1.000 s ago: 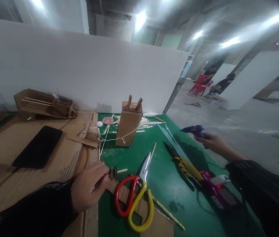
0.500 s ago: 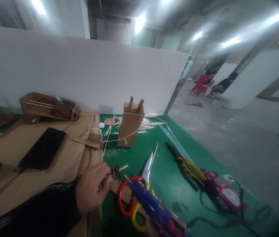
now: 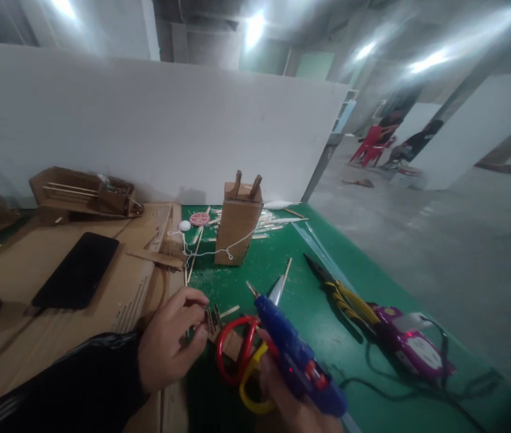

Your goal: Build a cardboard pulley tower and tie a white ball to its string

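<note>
1. Two hands work over the green tabletop (image 3: 309, 313). Far left lie one black phone (image 3: 77, 270) and cardboard sheets (image 3: 34, 337).
2. Left hand (image 3: 169, 343): fingertips pinched together on one small wooden piece (image 3: 213, 317), held just above the tabletop beside the scissors. It looks light, stiff and breakable, best gripped by its edges.
3. One pair of red-and-yellow scissors (image 3: 246, 355) lies flat under the glue gun.
4. One cardboard box (image 3: 236, 225), upright, string looped round it, stands behind.
5. Right hand (image 3: 291, 403): grip clamped on one blue glue gun (image 3: 295, 355), nozzle pointing up and away, just beside the wooden piece. Rigid, moderately light; hot at the tip, so hold the handle.
6. One pair of yellow-handled pliers (image 3: 340, 294) and one purple device (image 3: 406, 346) lie right.
</note>
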`<state>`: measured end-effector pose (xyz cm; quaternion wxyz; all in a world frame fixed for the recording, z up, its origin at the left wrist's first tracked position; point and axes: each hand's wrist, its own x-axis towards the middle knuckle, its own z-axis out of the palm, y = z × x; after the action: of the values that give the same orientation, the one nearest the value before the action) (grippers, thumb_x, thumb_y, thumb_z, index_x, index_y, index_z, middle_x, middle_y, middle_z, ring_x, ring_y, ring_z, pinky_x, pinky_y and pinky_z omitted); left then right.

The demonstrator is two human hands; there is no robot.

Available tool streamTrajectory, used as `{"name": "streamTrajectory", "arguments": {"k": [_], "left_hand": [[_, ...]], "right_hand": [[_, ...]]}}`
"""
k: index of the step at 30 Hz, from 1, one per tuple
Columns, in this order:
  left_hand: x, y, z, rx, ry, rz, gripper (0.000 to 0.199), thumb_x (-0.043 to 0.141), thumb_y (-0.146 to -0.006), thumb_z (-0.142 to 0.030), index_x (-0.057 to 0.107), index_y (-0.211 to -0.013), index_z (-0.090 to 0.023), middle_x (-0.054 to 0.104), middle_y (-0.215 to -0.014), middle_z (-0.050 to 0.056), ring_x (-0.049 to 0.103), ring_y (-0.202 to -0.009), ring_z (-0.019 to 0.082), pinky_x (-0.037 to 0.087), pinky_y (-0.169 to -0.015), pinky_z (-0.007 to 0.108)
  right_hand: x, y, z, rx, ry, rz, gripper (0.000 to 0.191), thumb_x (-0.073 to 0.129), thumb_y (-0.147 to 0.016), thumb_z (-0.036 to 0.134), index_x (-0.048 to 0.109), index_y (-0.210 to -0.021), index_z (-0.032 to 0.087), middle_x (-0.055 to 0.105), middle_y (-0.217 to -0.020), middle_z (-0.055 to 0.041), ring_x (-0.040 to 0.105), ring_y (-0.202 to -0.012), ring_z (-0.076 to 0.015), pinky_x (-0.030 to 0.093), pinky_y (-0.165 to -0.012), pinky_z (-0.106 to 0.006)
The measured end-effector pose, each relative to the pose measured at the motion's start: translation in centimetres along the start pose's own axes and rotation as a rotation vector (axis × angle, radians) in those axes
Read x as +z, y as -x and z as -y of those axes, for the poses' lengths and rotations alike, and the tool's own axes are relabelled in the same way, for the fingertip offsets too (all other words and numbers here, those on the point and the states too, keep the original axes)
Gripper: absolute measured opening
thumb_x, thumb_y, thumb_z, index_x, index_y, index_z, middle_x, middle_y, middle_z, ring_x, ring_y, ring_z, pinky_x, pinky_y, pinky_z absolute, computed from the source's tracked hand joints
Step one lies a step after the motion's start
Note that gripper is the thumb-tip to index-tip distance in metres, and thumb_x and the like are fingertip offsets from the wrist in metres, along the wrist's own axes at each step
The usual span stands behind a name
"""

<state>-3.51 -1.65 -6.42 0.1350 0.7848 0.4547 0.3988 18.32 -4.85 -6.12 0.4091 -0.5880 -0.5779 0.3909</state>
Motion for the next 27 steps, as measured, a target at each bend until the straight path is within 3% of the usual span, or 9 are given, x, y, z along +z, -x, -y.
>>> {"name": "streamTrajectory", "arguments": {"k": [5, 9, 12, 14, 17, 22, 27], "left_hand": [[0.1, 0.2, -1.2, 0.078, 0.091, 0.092, 0.014, 0.043, -0.087, -0.015, 0.054, -0.08, -0.02, 0.062, -0.091, 0.008, 0.06, -0.085, 0.019, 0.048, -0.075, 0.031], [0.5, 1.0, -1.4, 0.026, 0.097, 0.061, 0.008, 0.047, -0.085, -0.016, 0.052, -0.089, -0.022, 0.065, -0.097, 0.008, 0.063, -0.09, 0.02, 0.05, -0.077, 0.033], [0.7, 1.6, -1.2, -0.013, 0.138, -0.021, 0.035, 0.062, -0.078, -0.026, 0.045, -0.109, -0.024, 0.066, -0.107, 0.009, 0.064, -0.095, 0.023, 0.051, -0.08, 0.035], [0.7, 1.7, -1.2, 0.015, 0.127, -0.007, 0.044, 0.067, -0.075, -0.03, 0.045, -0.113, -0.026, 0.067, -0.104, 0.007, 0.065, -0.093, 0.023, 0.052, -0.08, 0.035], [0.5, 1.2, -1.6, 0.057, 0.086, -0.004, 0.033, 0.064, -0.076, -0.023, 0.051, -0.106, -0.025, 0.067, -0.096, 0.005, 0.065, -0.088, 0.021, 0.051, -0.077, 0.033], [0.5, 0.5, -2.2, 0.075, 0.073, -0.056, 0.031, 0.062, -0.067, -0.019, 0.046, -0.094, -0.023, 0.062, -0.082, 0.002, 0.061, -0.074, 0.019, 0.05, -0.067, 0.031], [0.5, 1.0, -1.8, 0.015, 0.078, -0.051, 0.03, 0.057, -0.066, -0.02, 0.043, -0.092, -0.023, 0.058, -0.081, 0.001, 0.058, -0.072, 0.018, 0.047, -0.065, 0.031]], "right_hand": [[0.7, -1.6, 1.3, 0.073, -0.189, 0.089, 0.035, 0.061, -0.081, 0.047, 0.066, -0.102, 0.019, 0.072, -0.09, -0.0081, 0.068, -0.081, -0.0248, 0.057, -0.072, -0.033], [1.7, -2.0, 1.0, 0.017, -0.267, 0.165, 0.03, 0.061, -0.082, 0.047, 0.065, -0.094, 0.02, 0.069, -0.079, -0.0068, 0.066, -0.068, -0.0215, 0.056, -0.063, -0.031], [2.0, -1.9, 1.2, 0.061, -0.344, 0.156, 0.03, 0.064, -0.08, 0.047, 0.062, -0.091, 0.019, 0.066, -0.07, -0.0034, 0.062, -0.059, -0.0183, 0.054, -0.056, -0.028], [2.0, -1.7, 1.4, 0.07, -0.366, 0.16, 0.031, 0.065, -0.08, 0.047, 0.061, -0.091, 0.019, 0.066, -0.072, -0.003, 0.062, -0.061, -0.018, 0.053, -0.057, -0.028], [1.9, -1.4, 1.3, 0.012, -0.274, 0.149, 0.029, 0.061, -0.082, 0.047, 0.062, -0.091, 0.019, 0.066, -0.078, -0.0037, 0.064, -0.069, -0.0188, 0.054, -0.065, -0.029], [1.8, -1.0, 0.6, -0.069, -0.135, 0.091, 0.027, 0.062, -0.082, 0.046, 0.066, -0.09, 0.021, 0.069, -0.092, -0.0059, 0.065, -0.086, -0.0221, 0.054, -0.079, -0.03], [1.7, -0.7, 0.7, -0.02, -0.171, 0.048, 0.029, 0.061, -0.082, 0.048, 0.066, -0.091, 0.021, 0.07, -0.087, -0.0054, 0.066, -0.078, -0.0207, 0.055, -0.074, -0.029]]}}
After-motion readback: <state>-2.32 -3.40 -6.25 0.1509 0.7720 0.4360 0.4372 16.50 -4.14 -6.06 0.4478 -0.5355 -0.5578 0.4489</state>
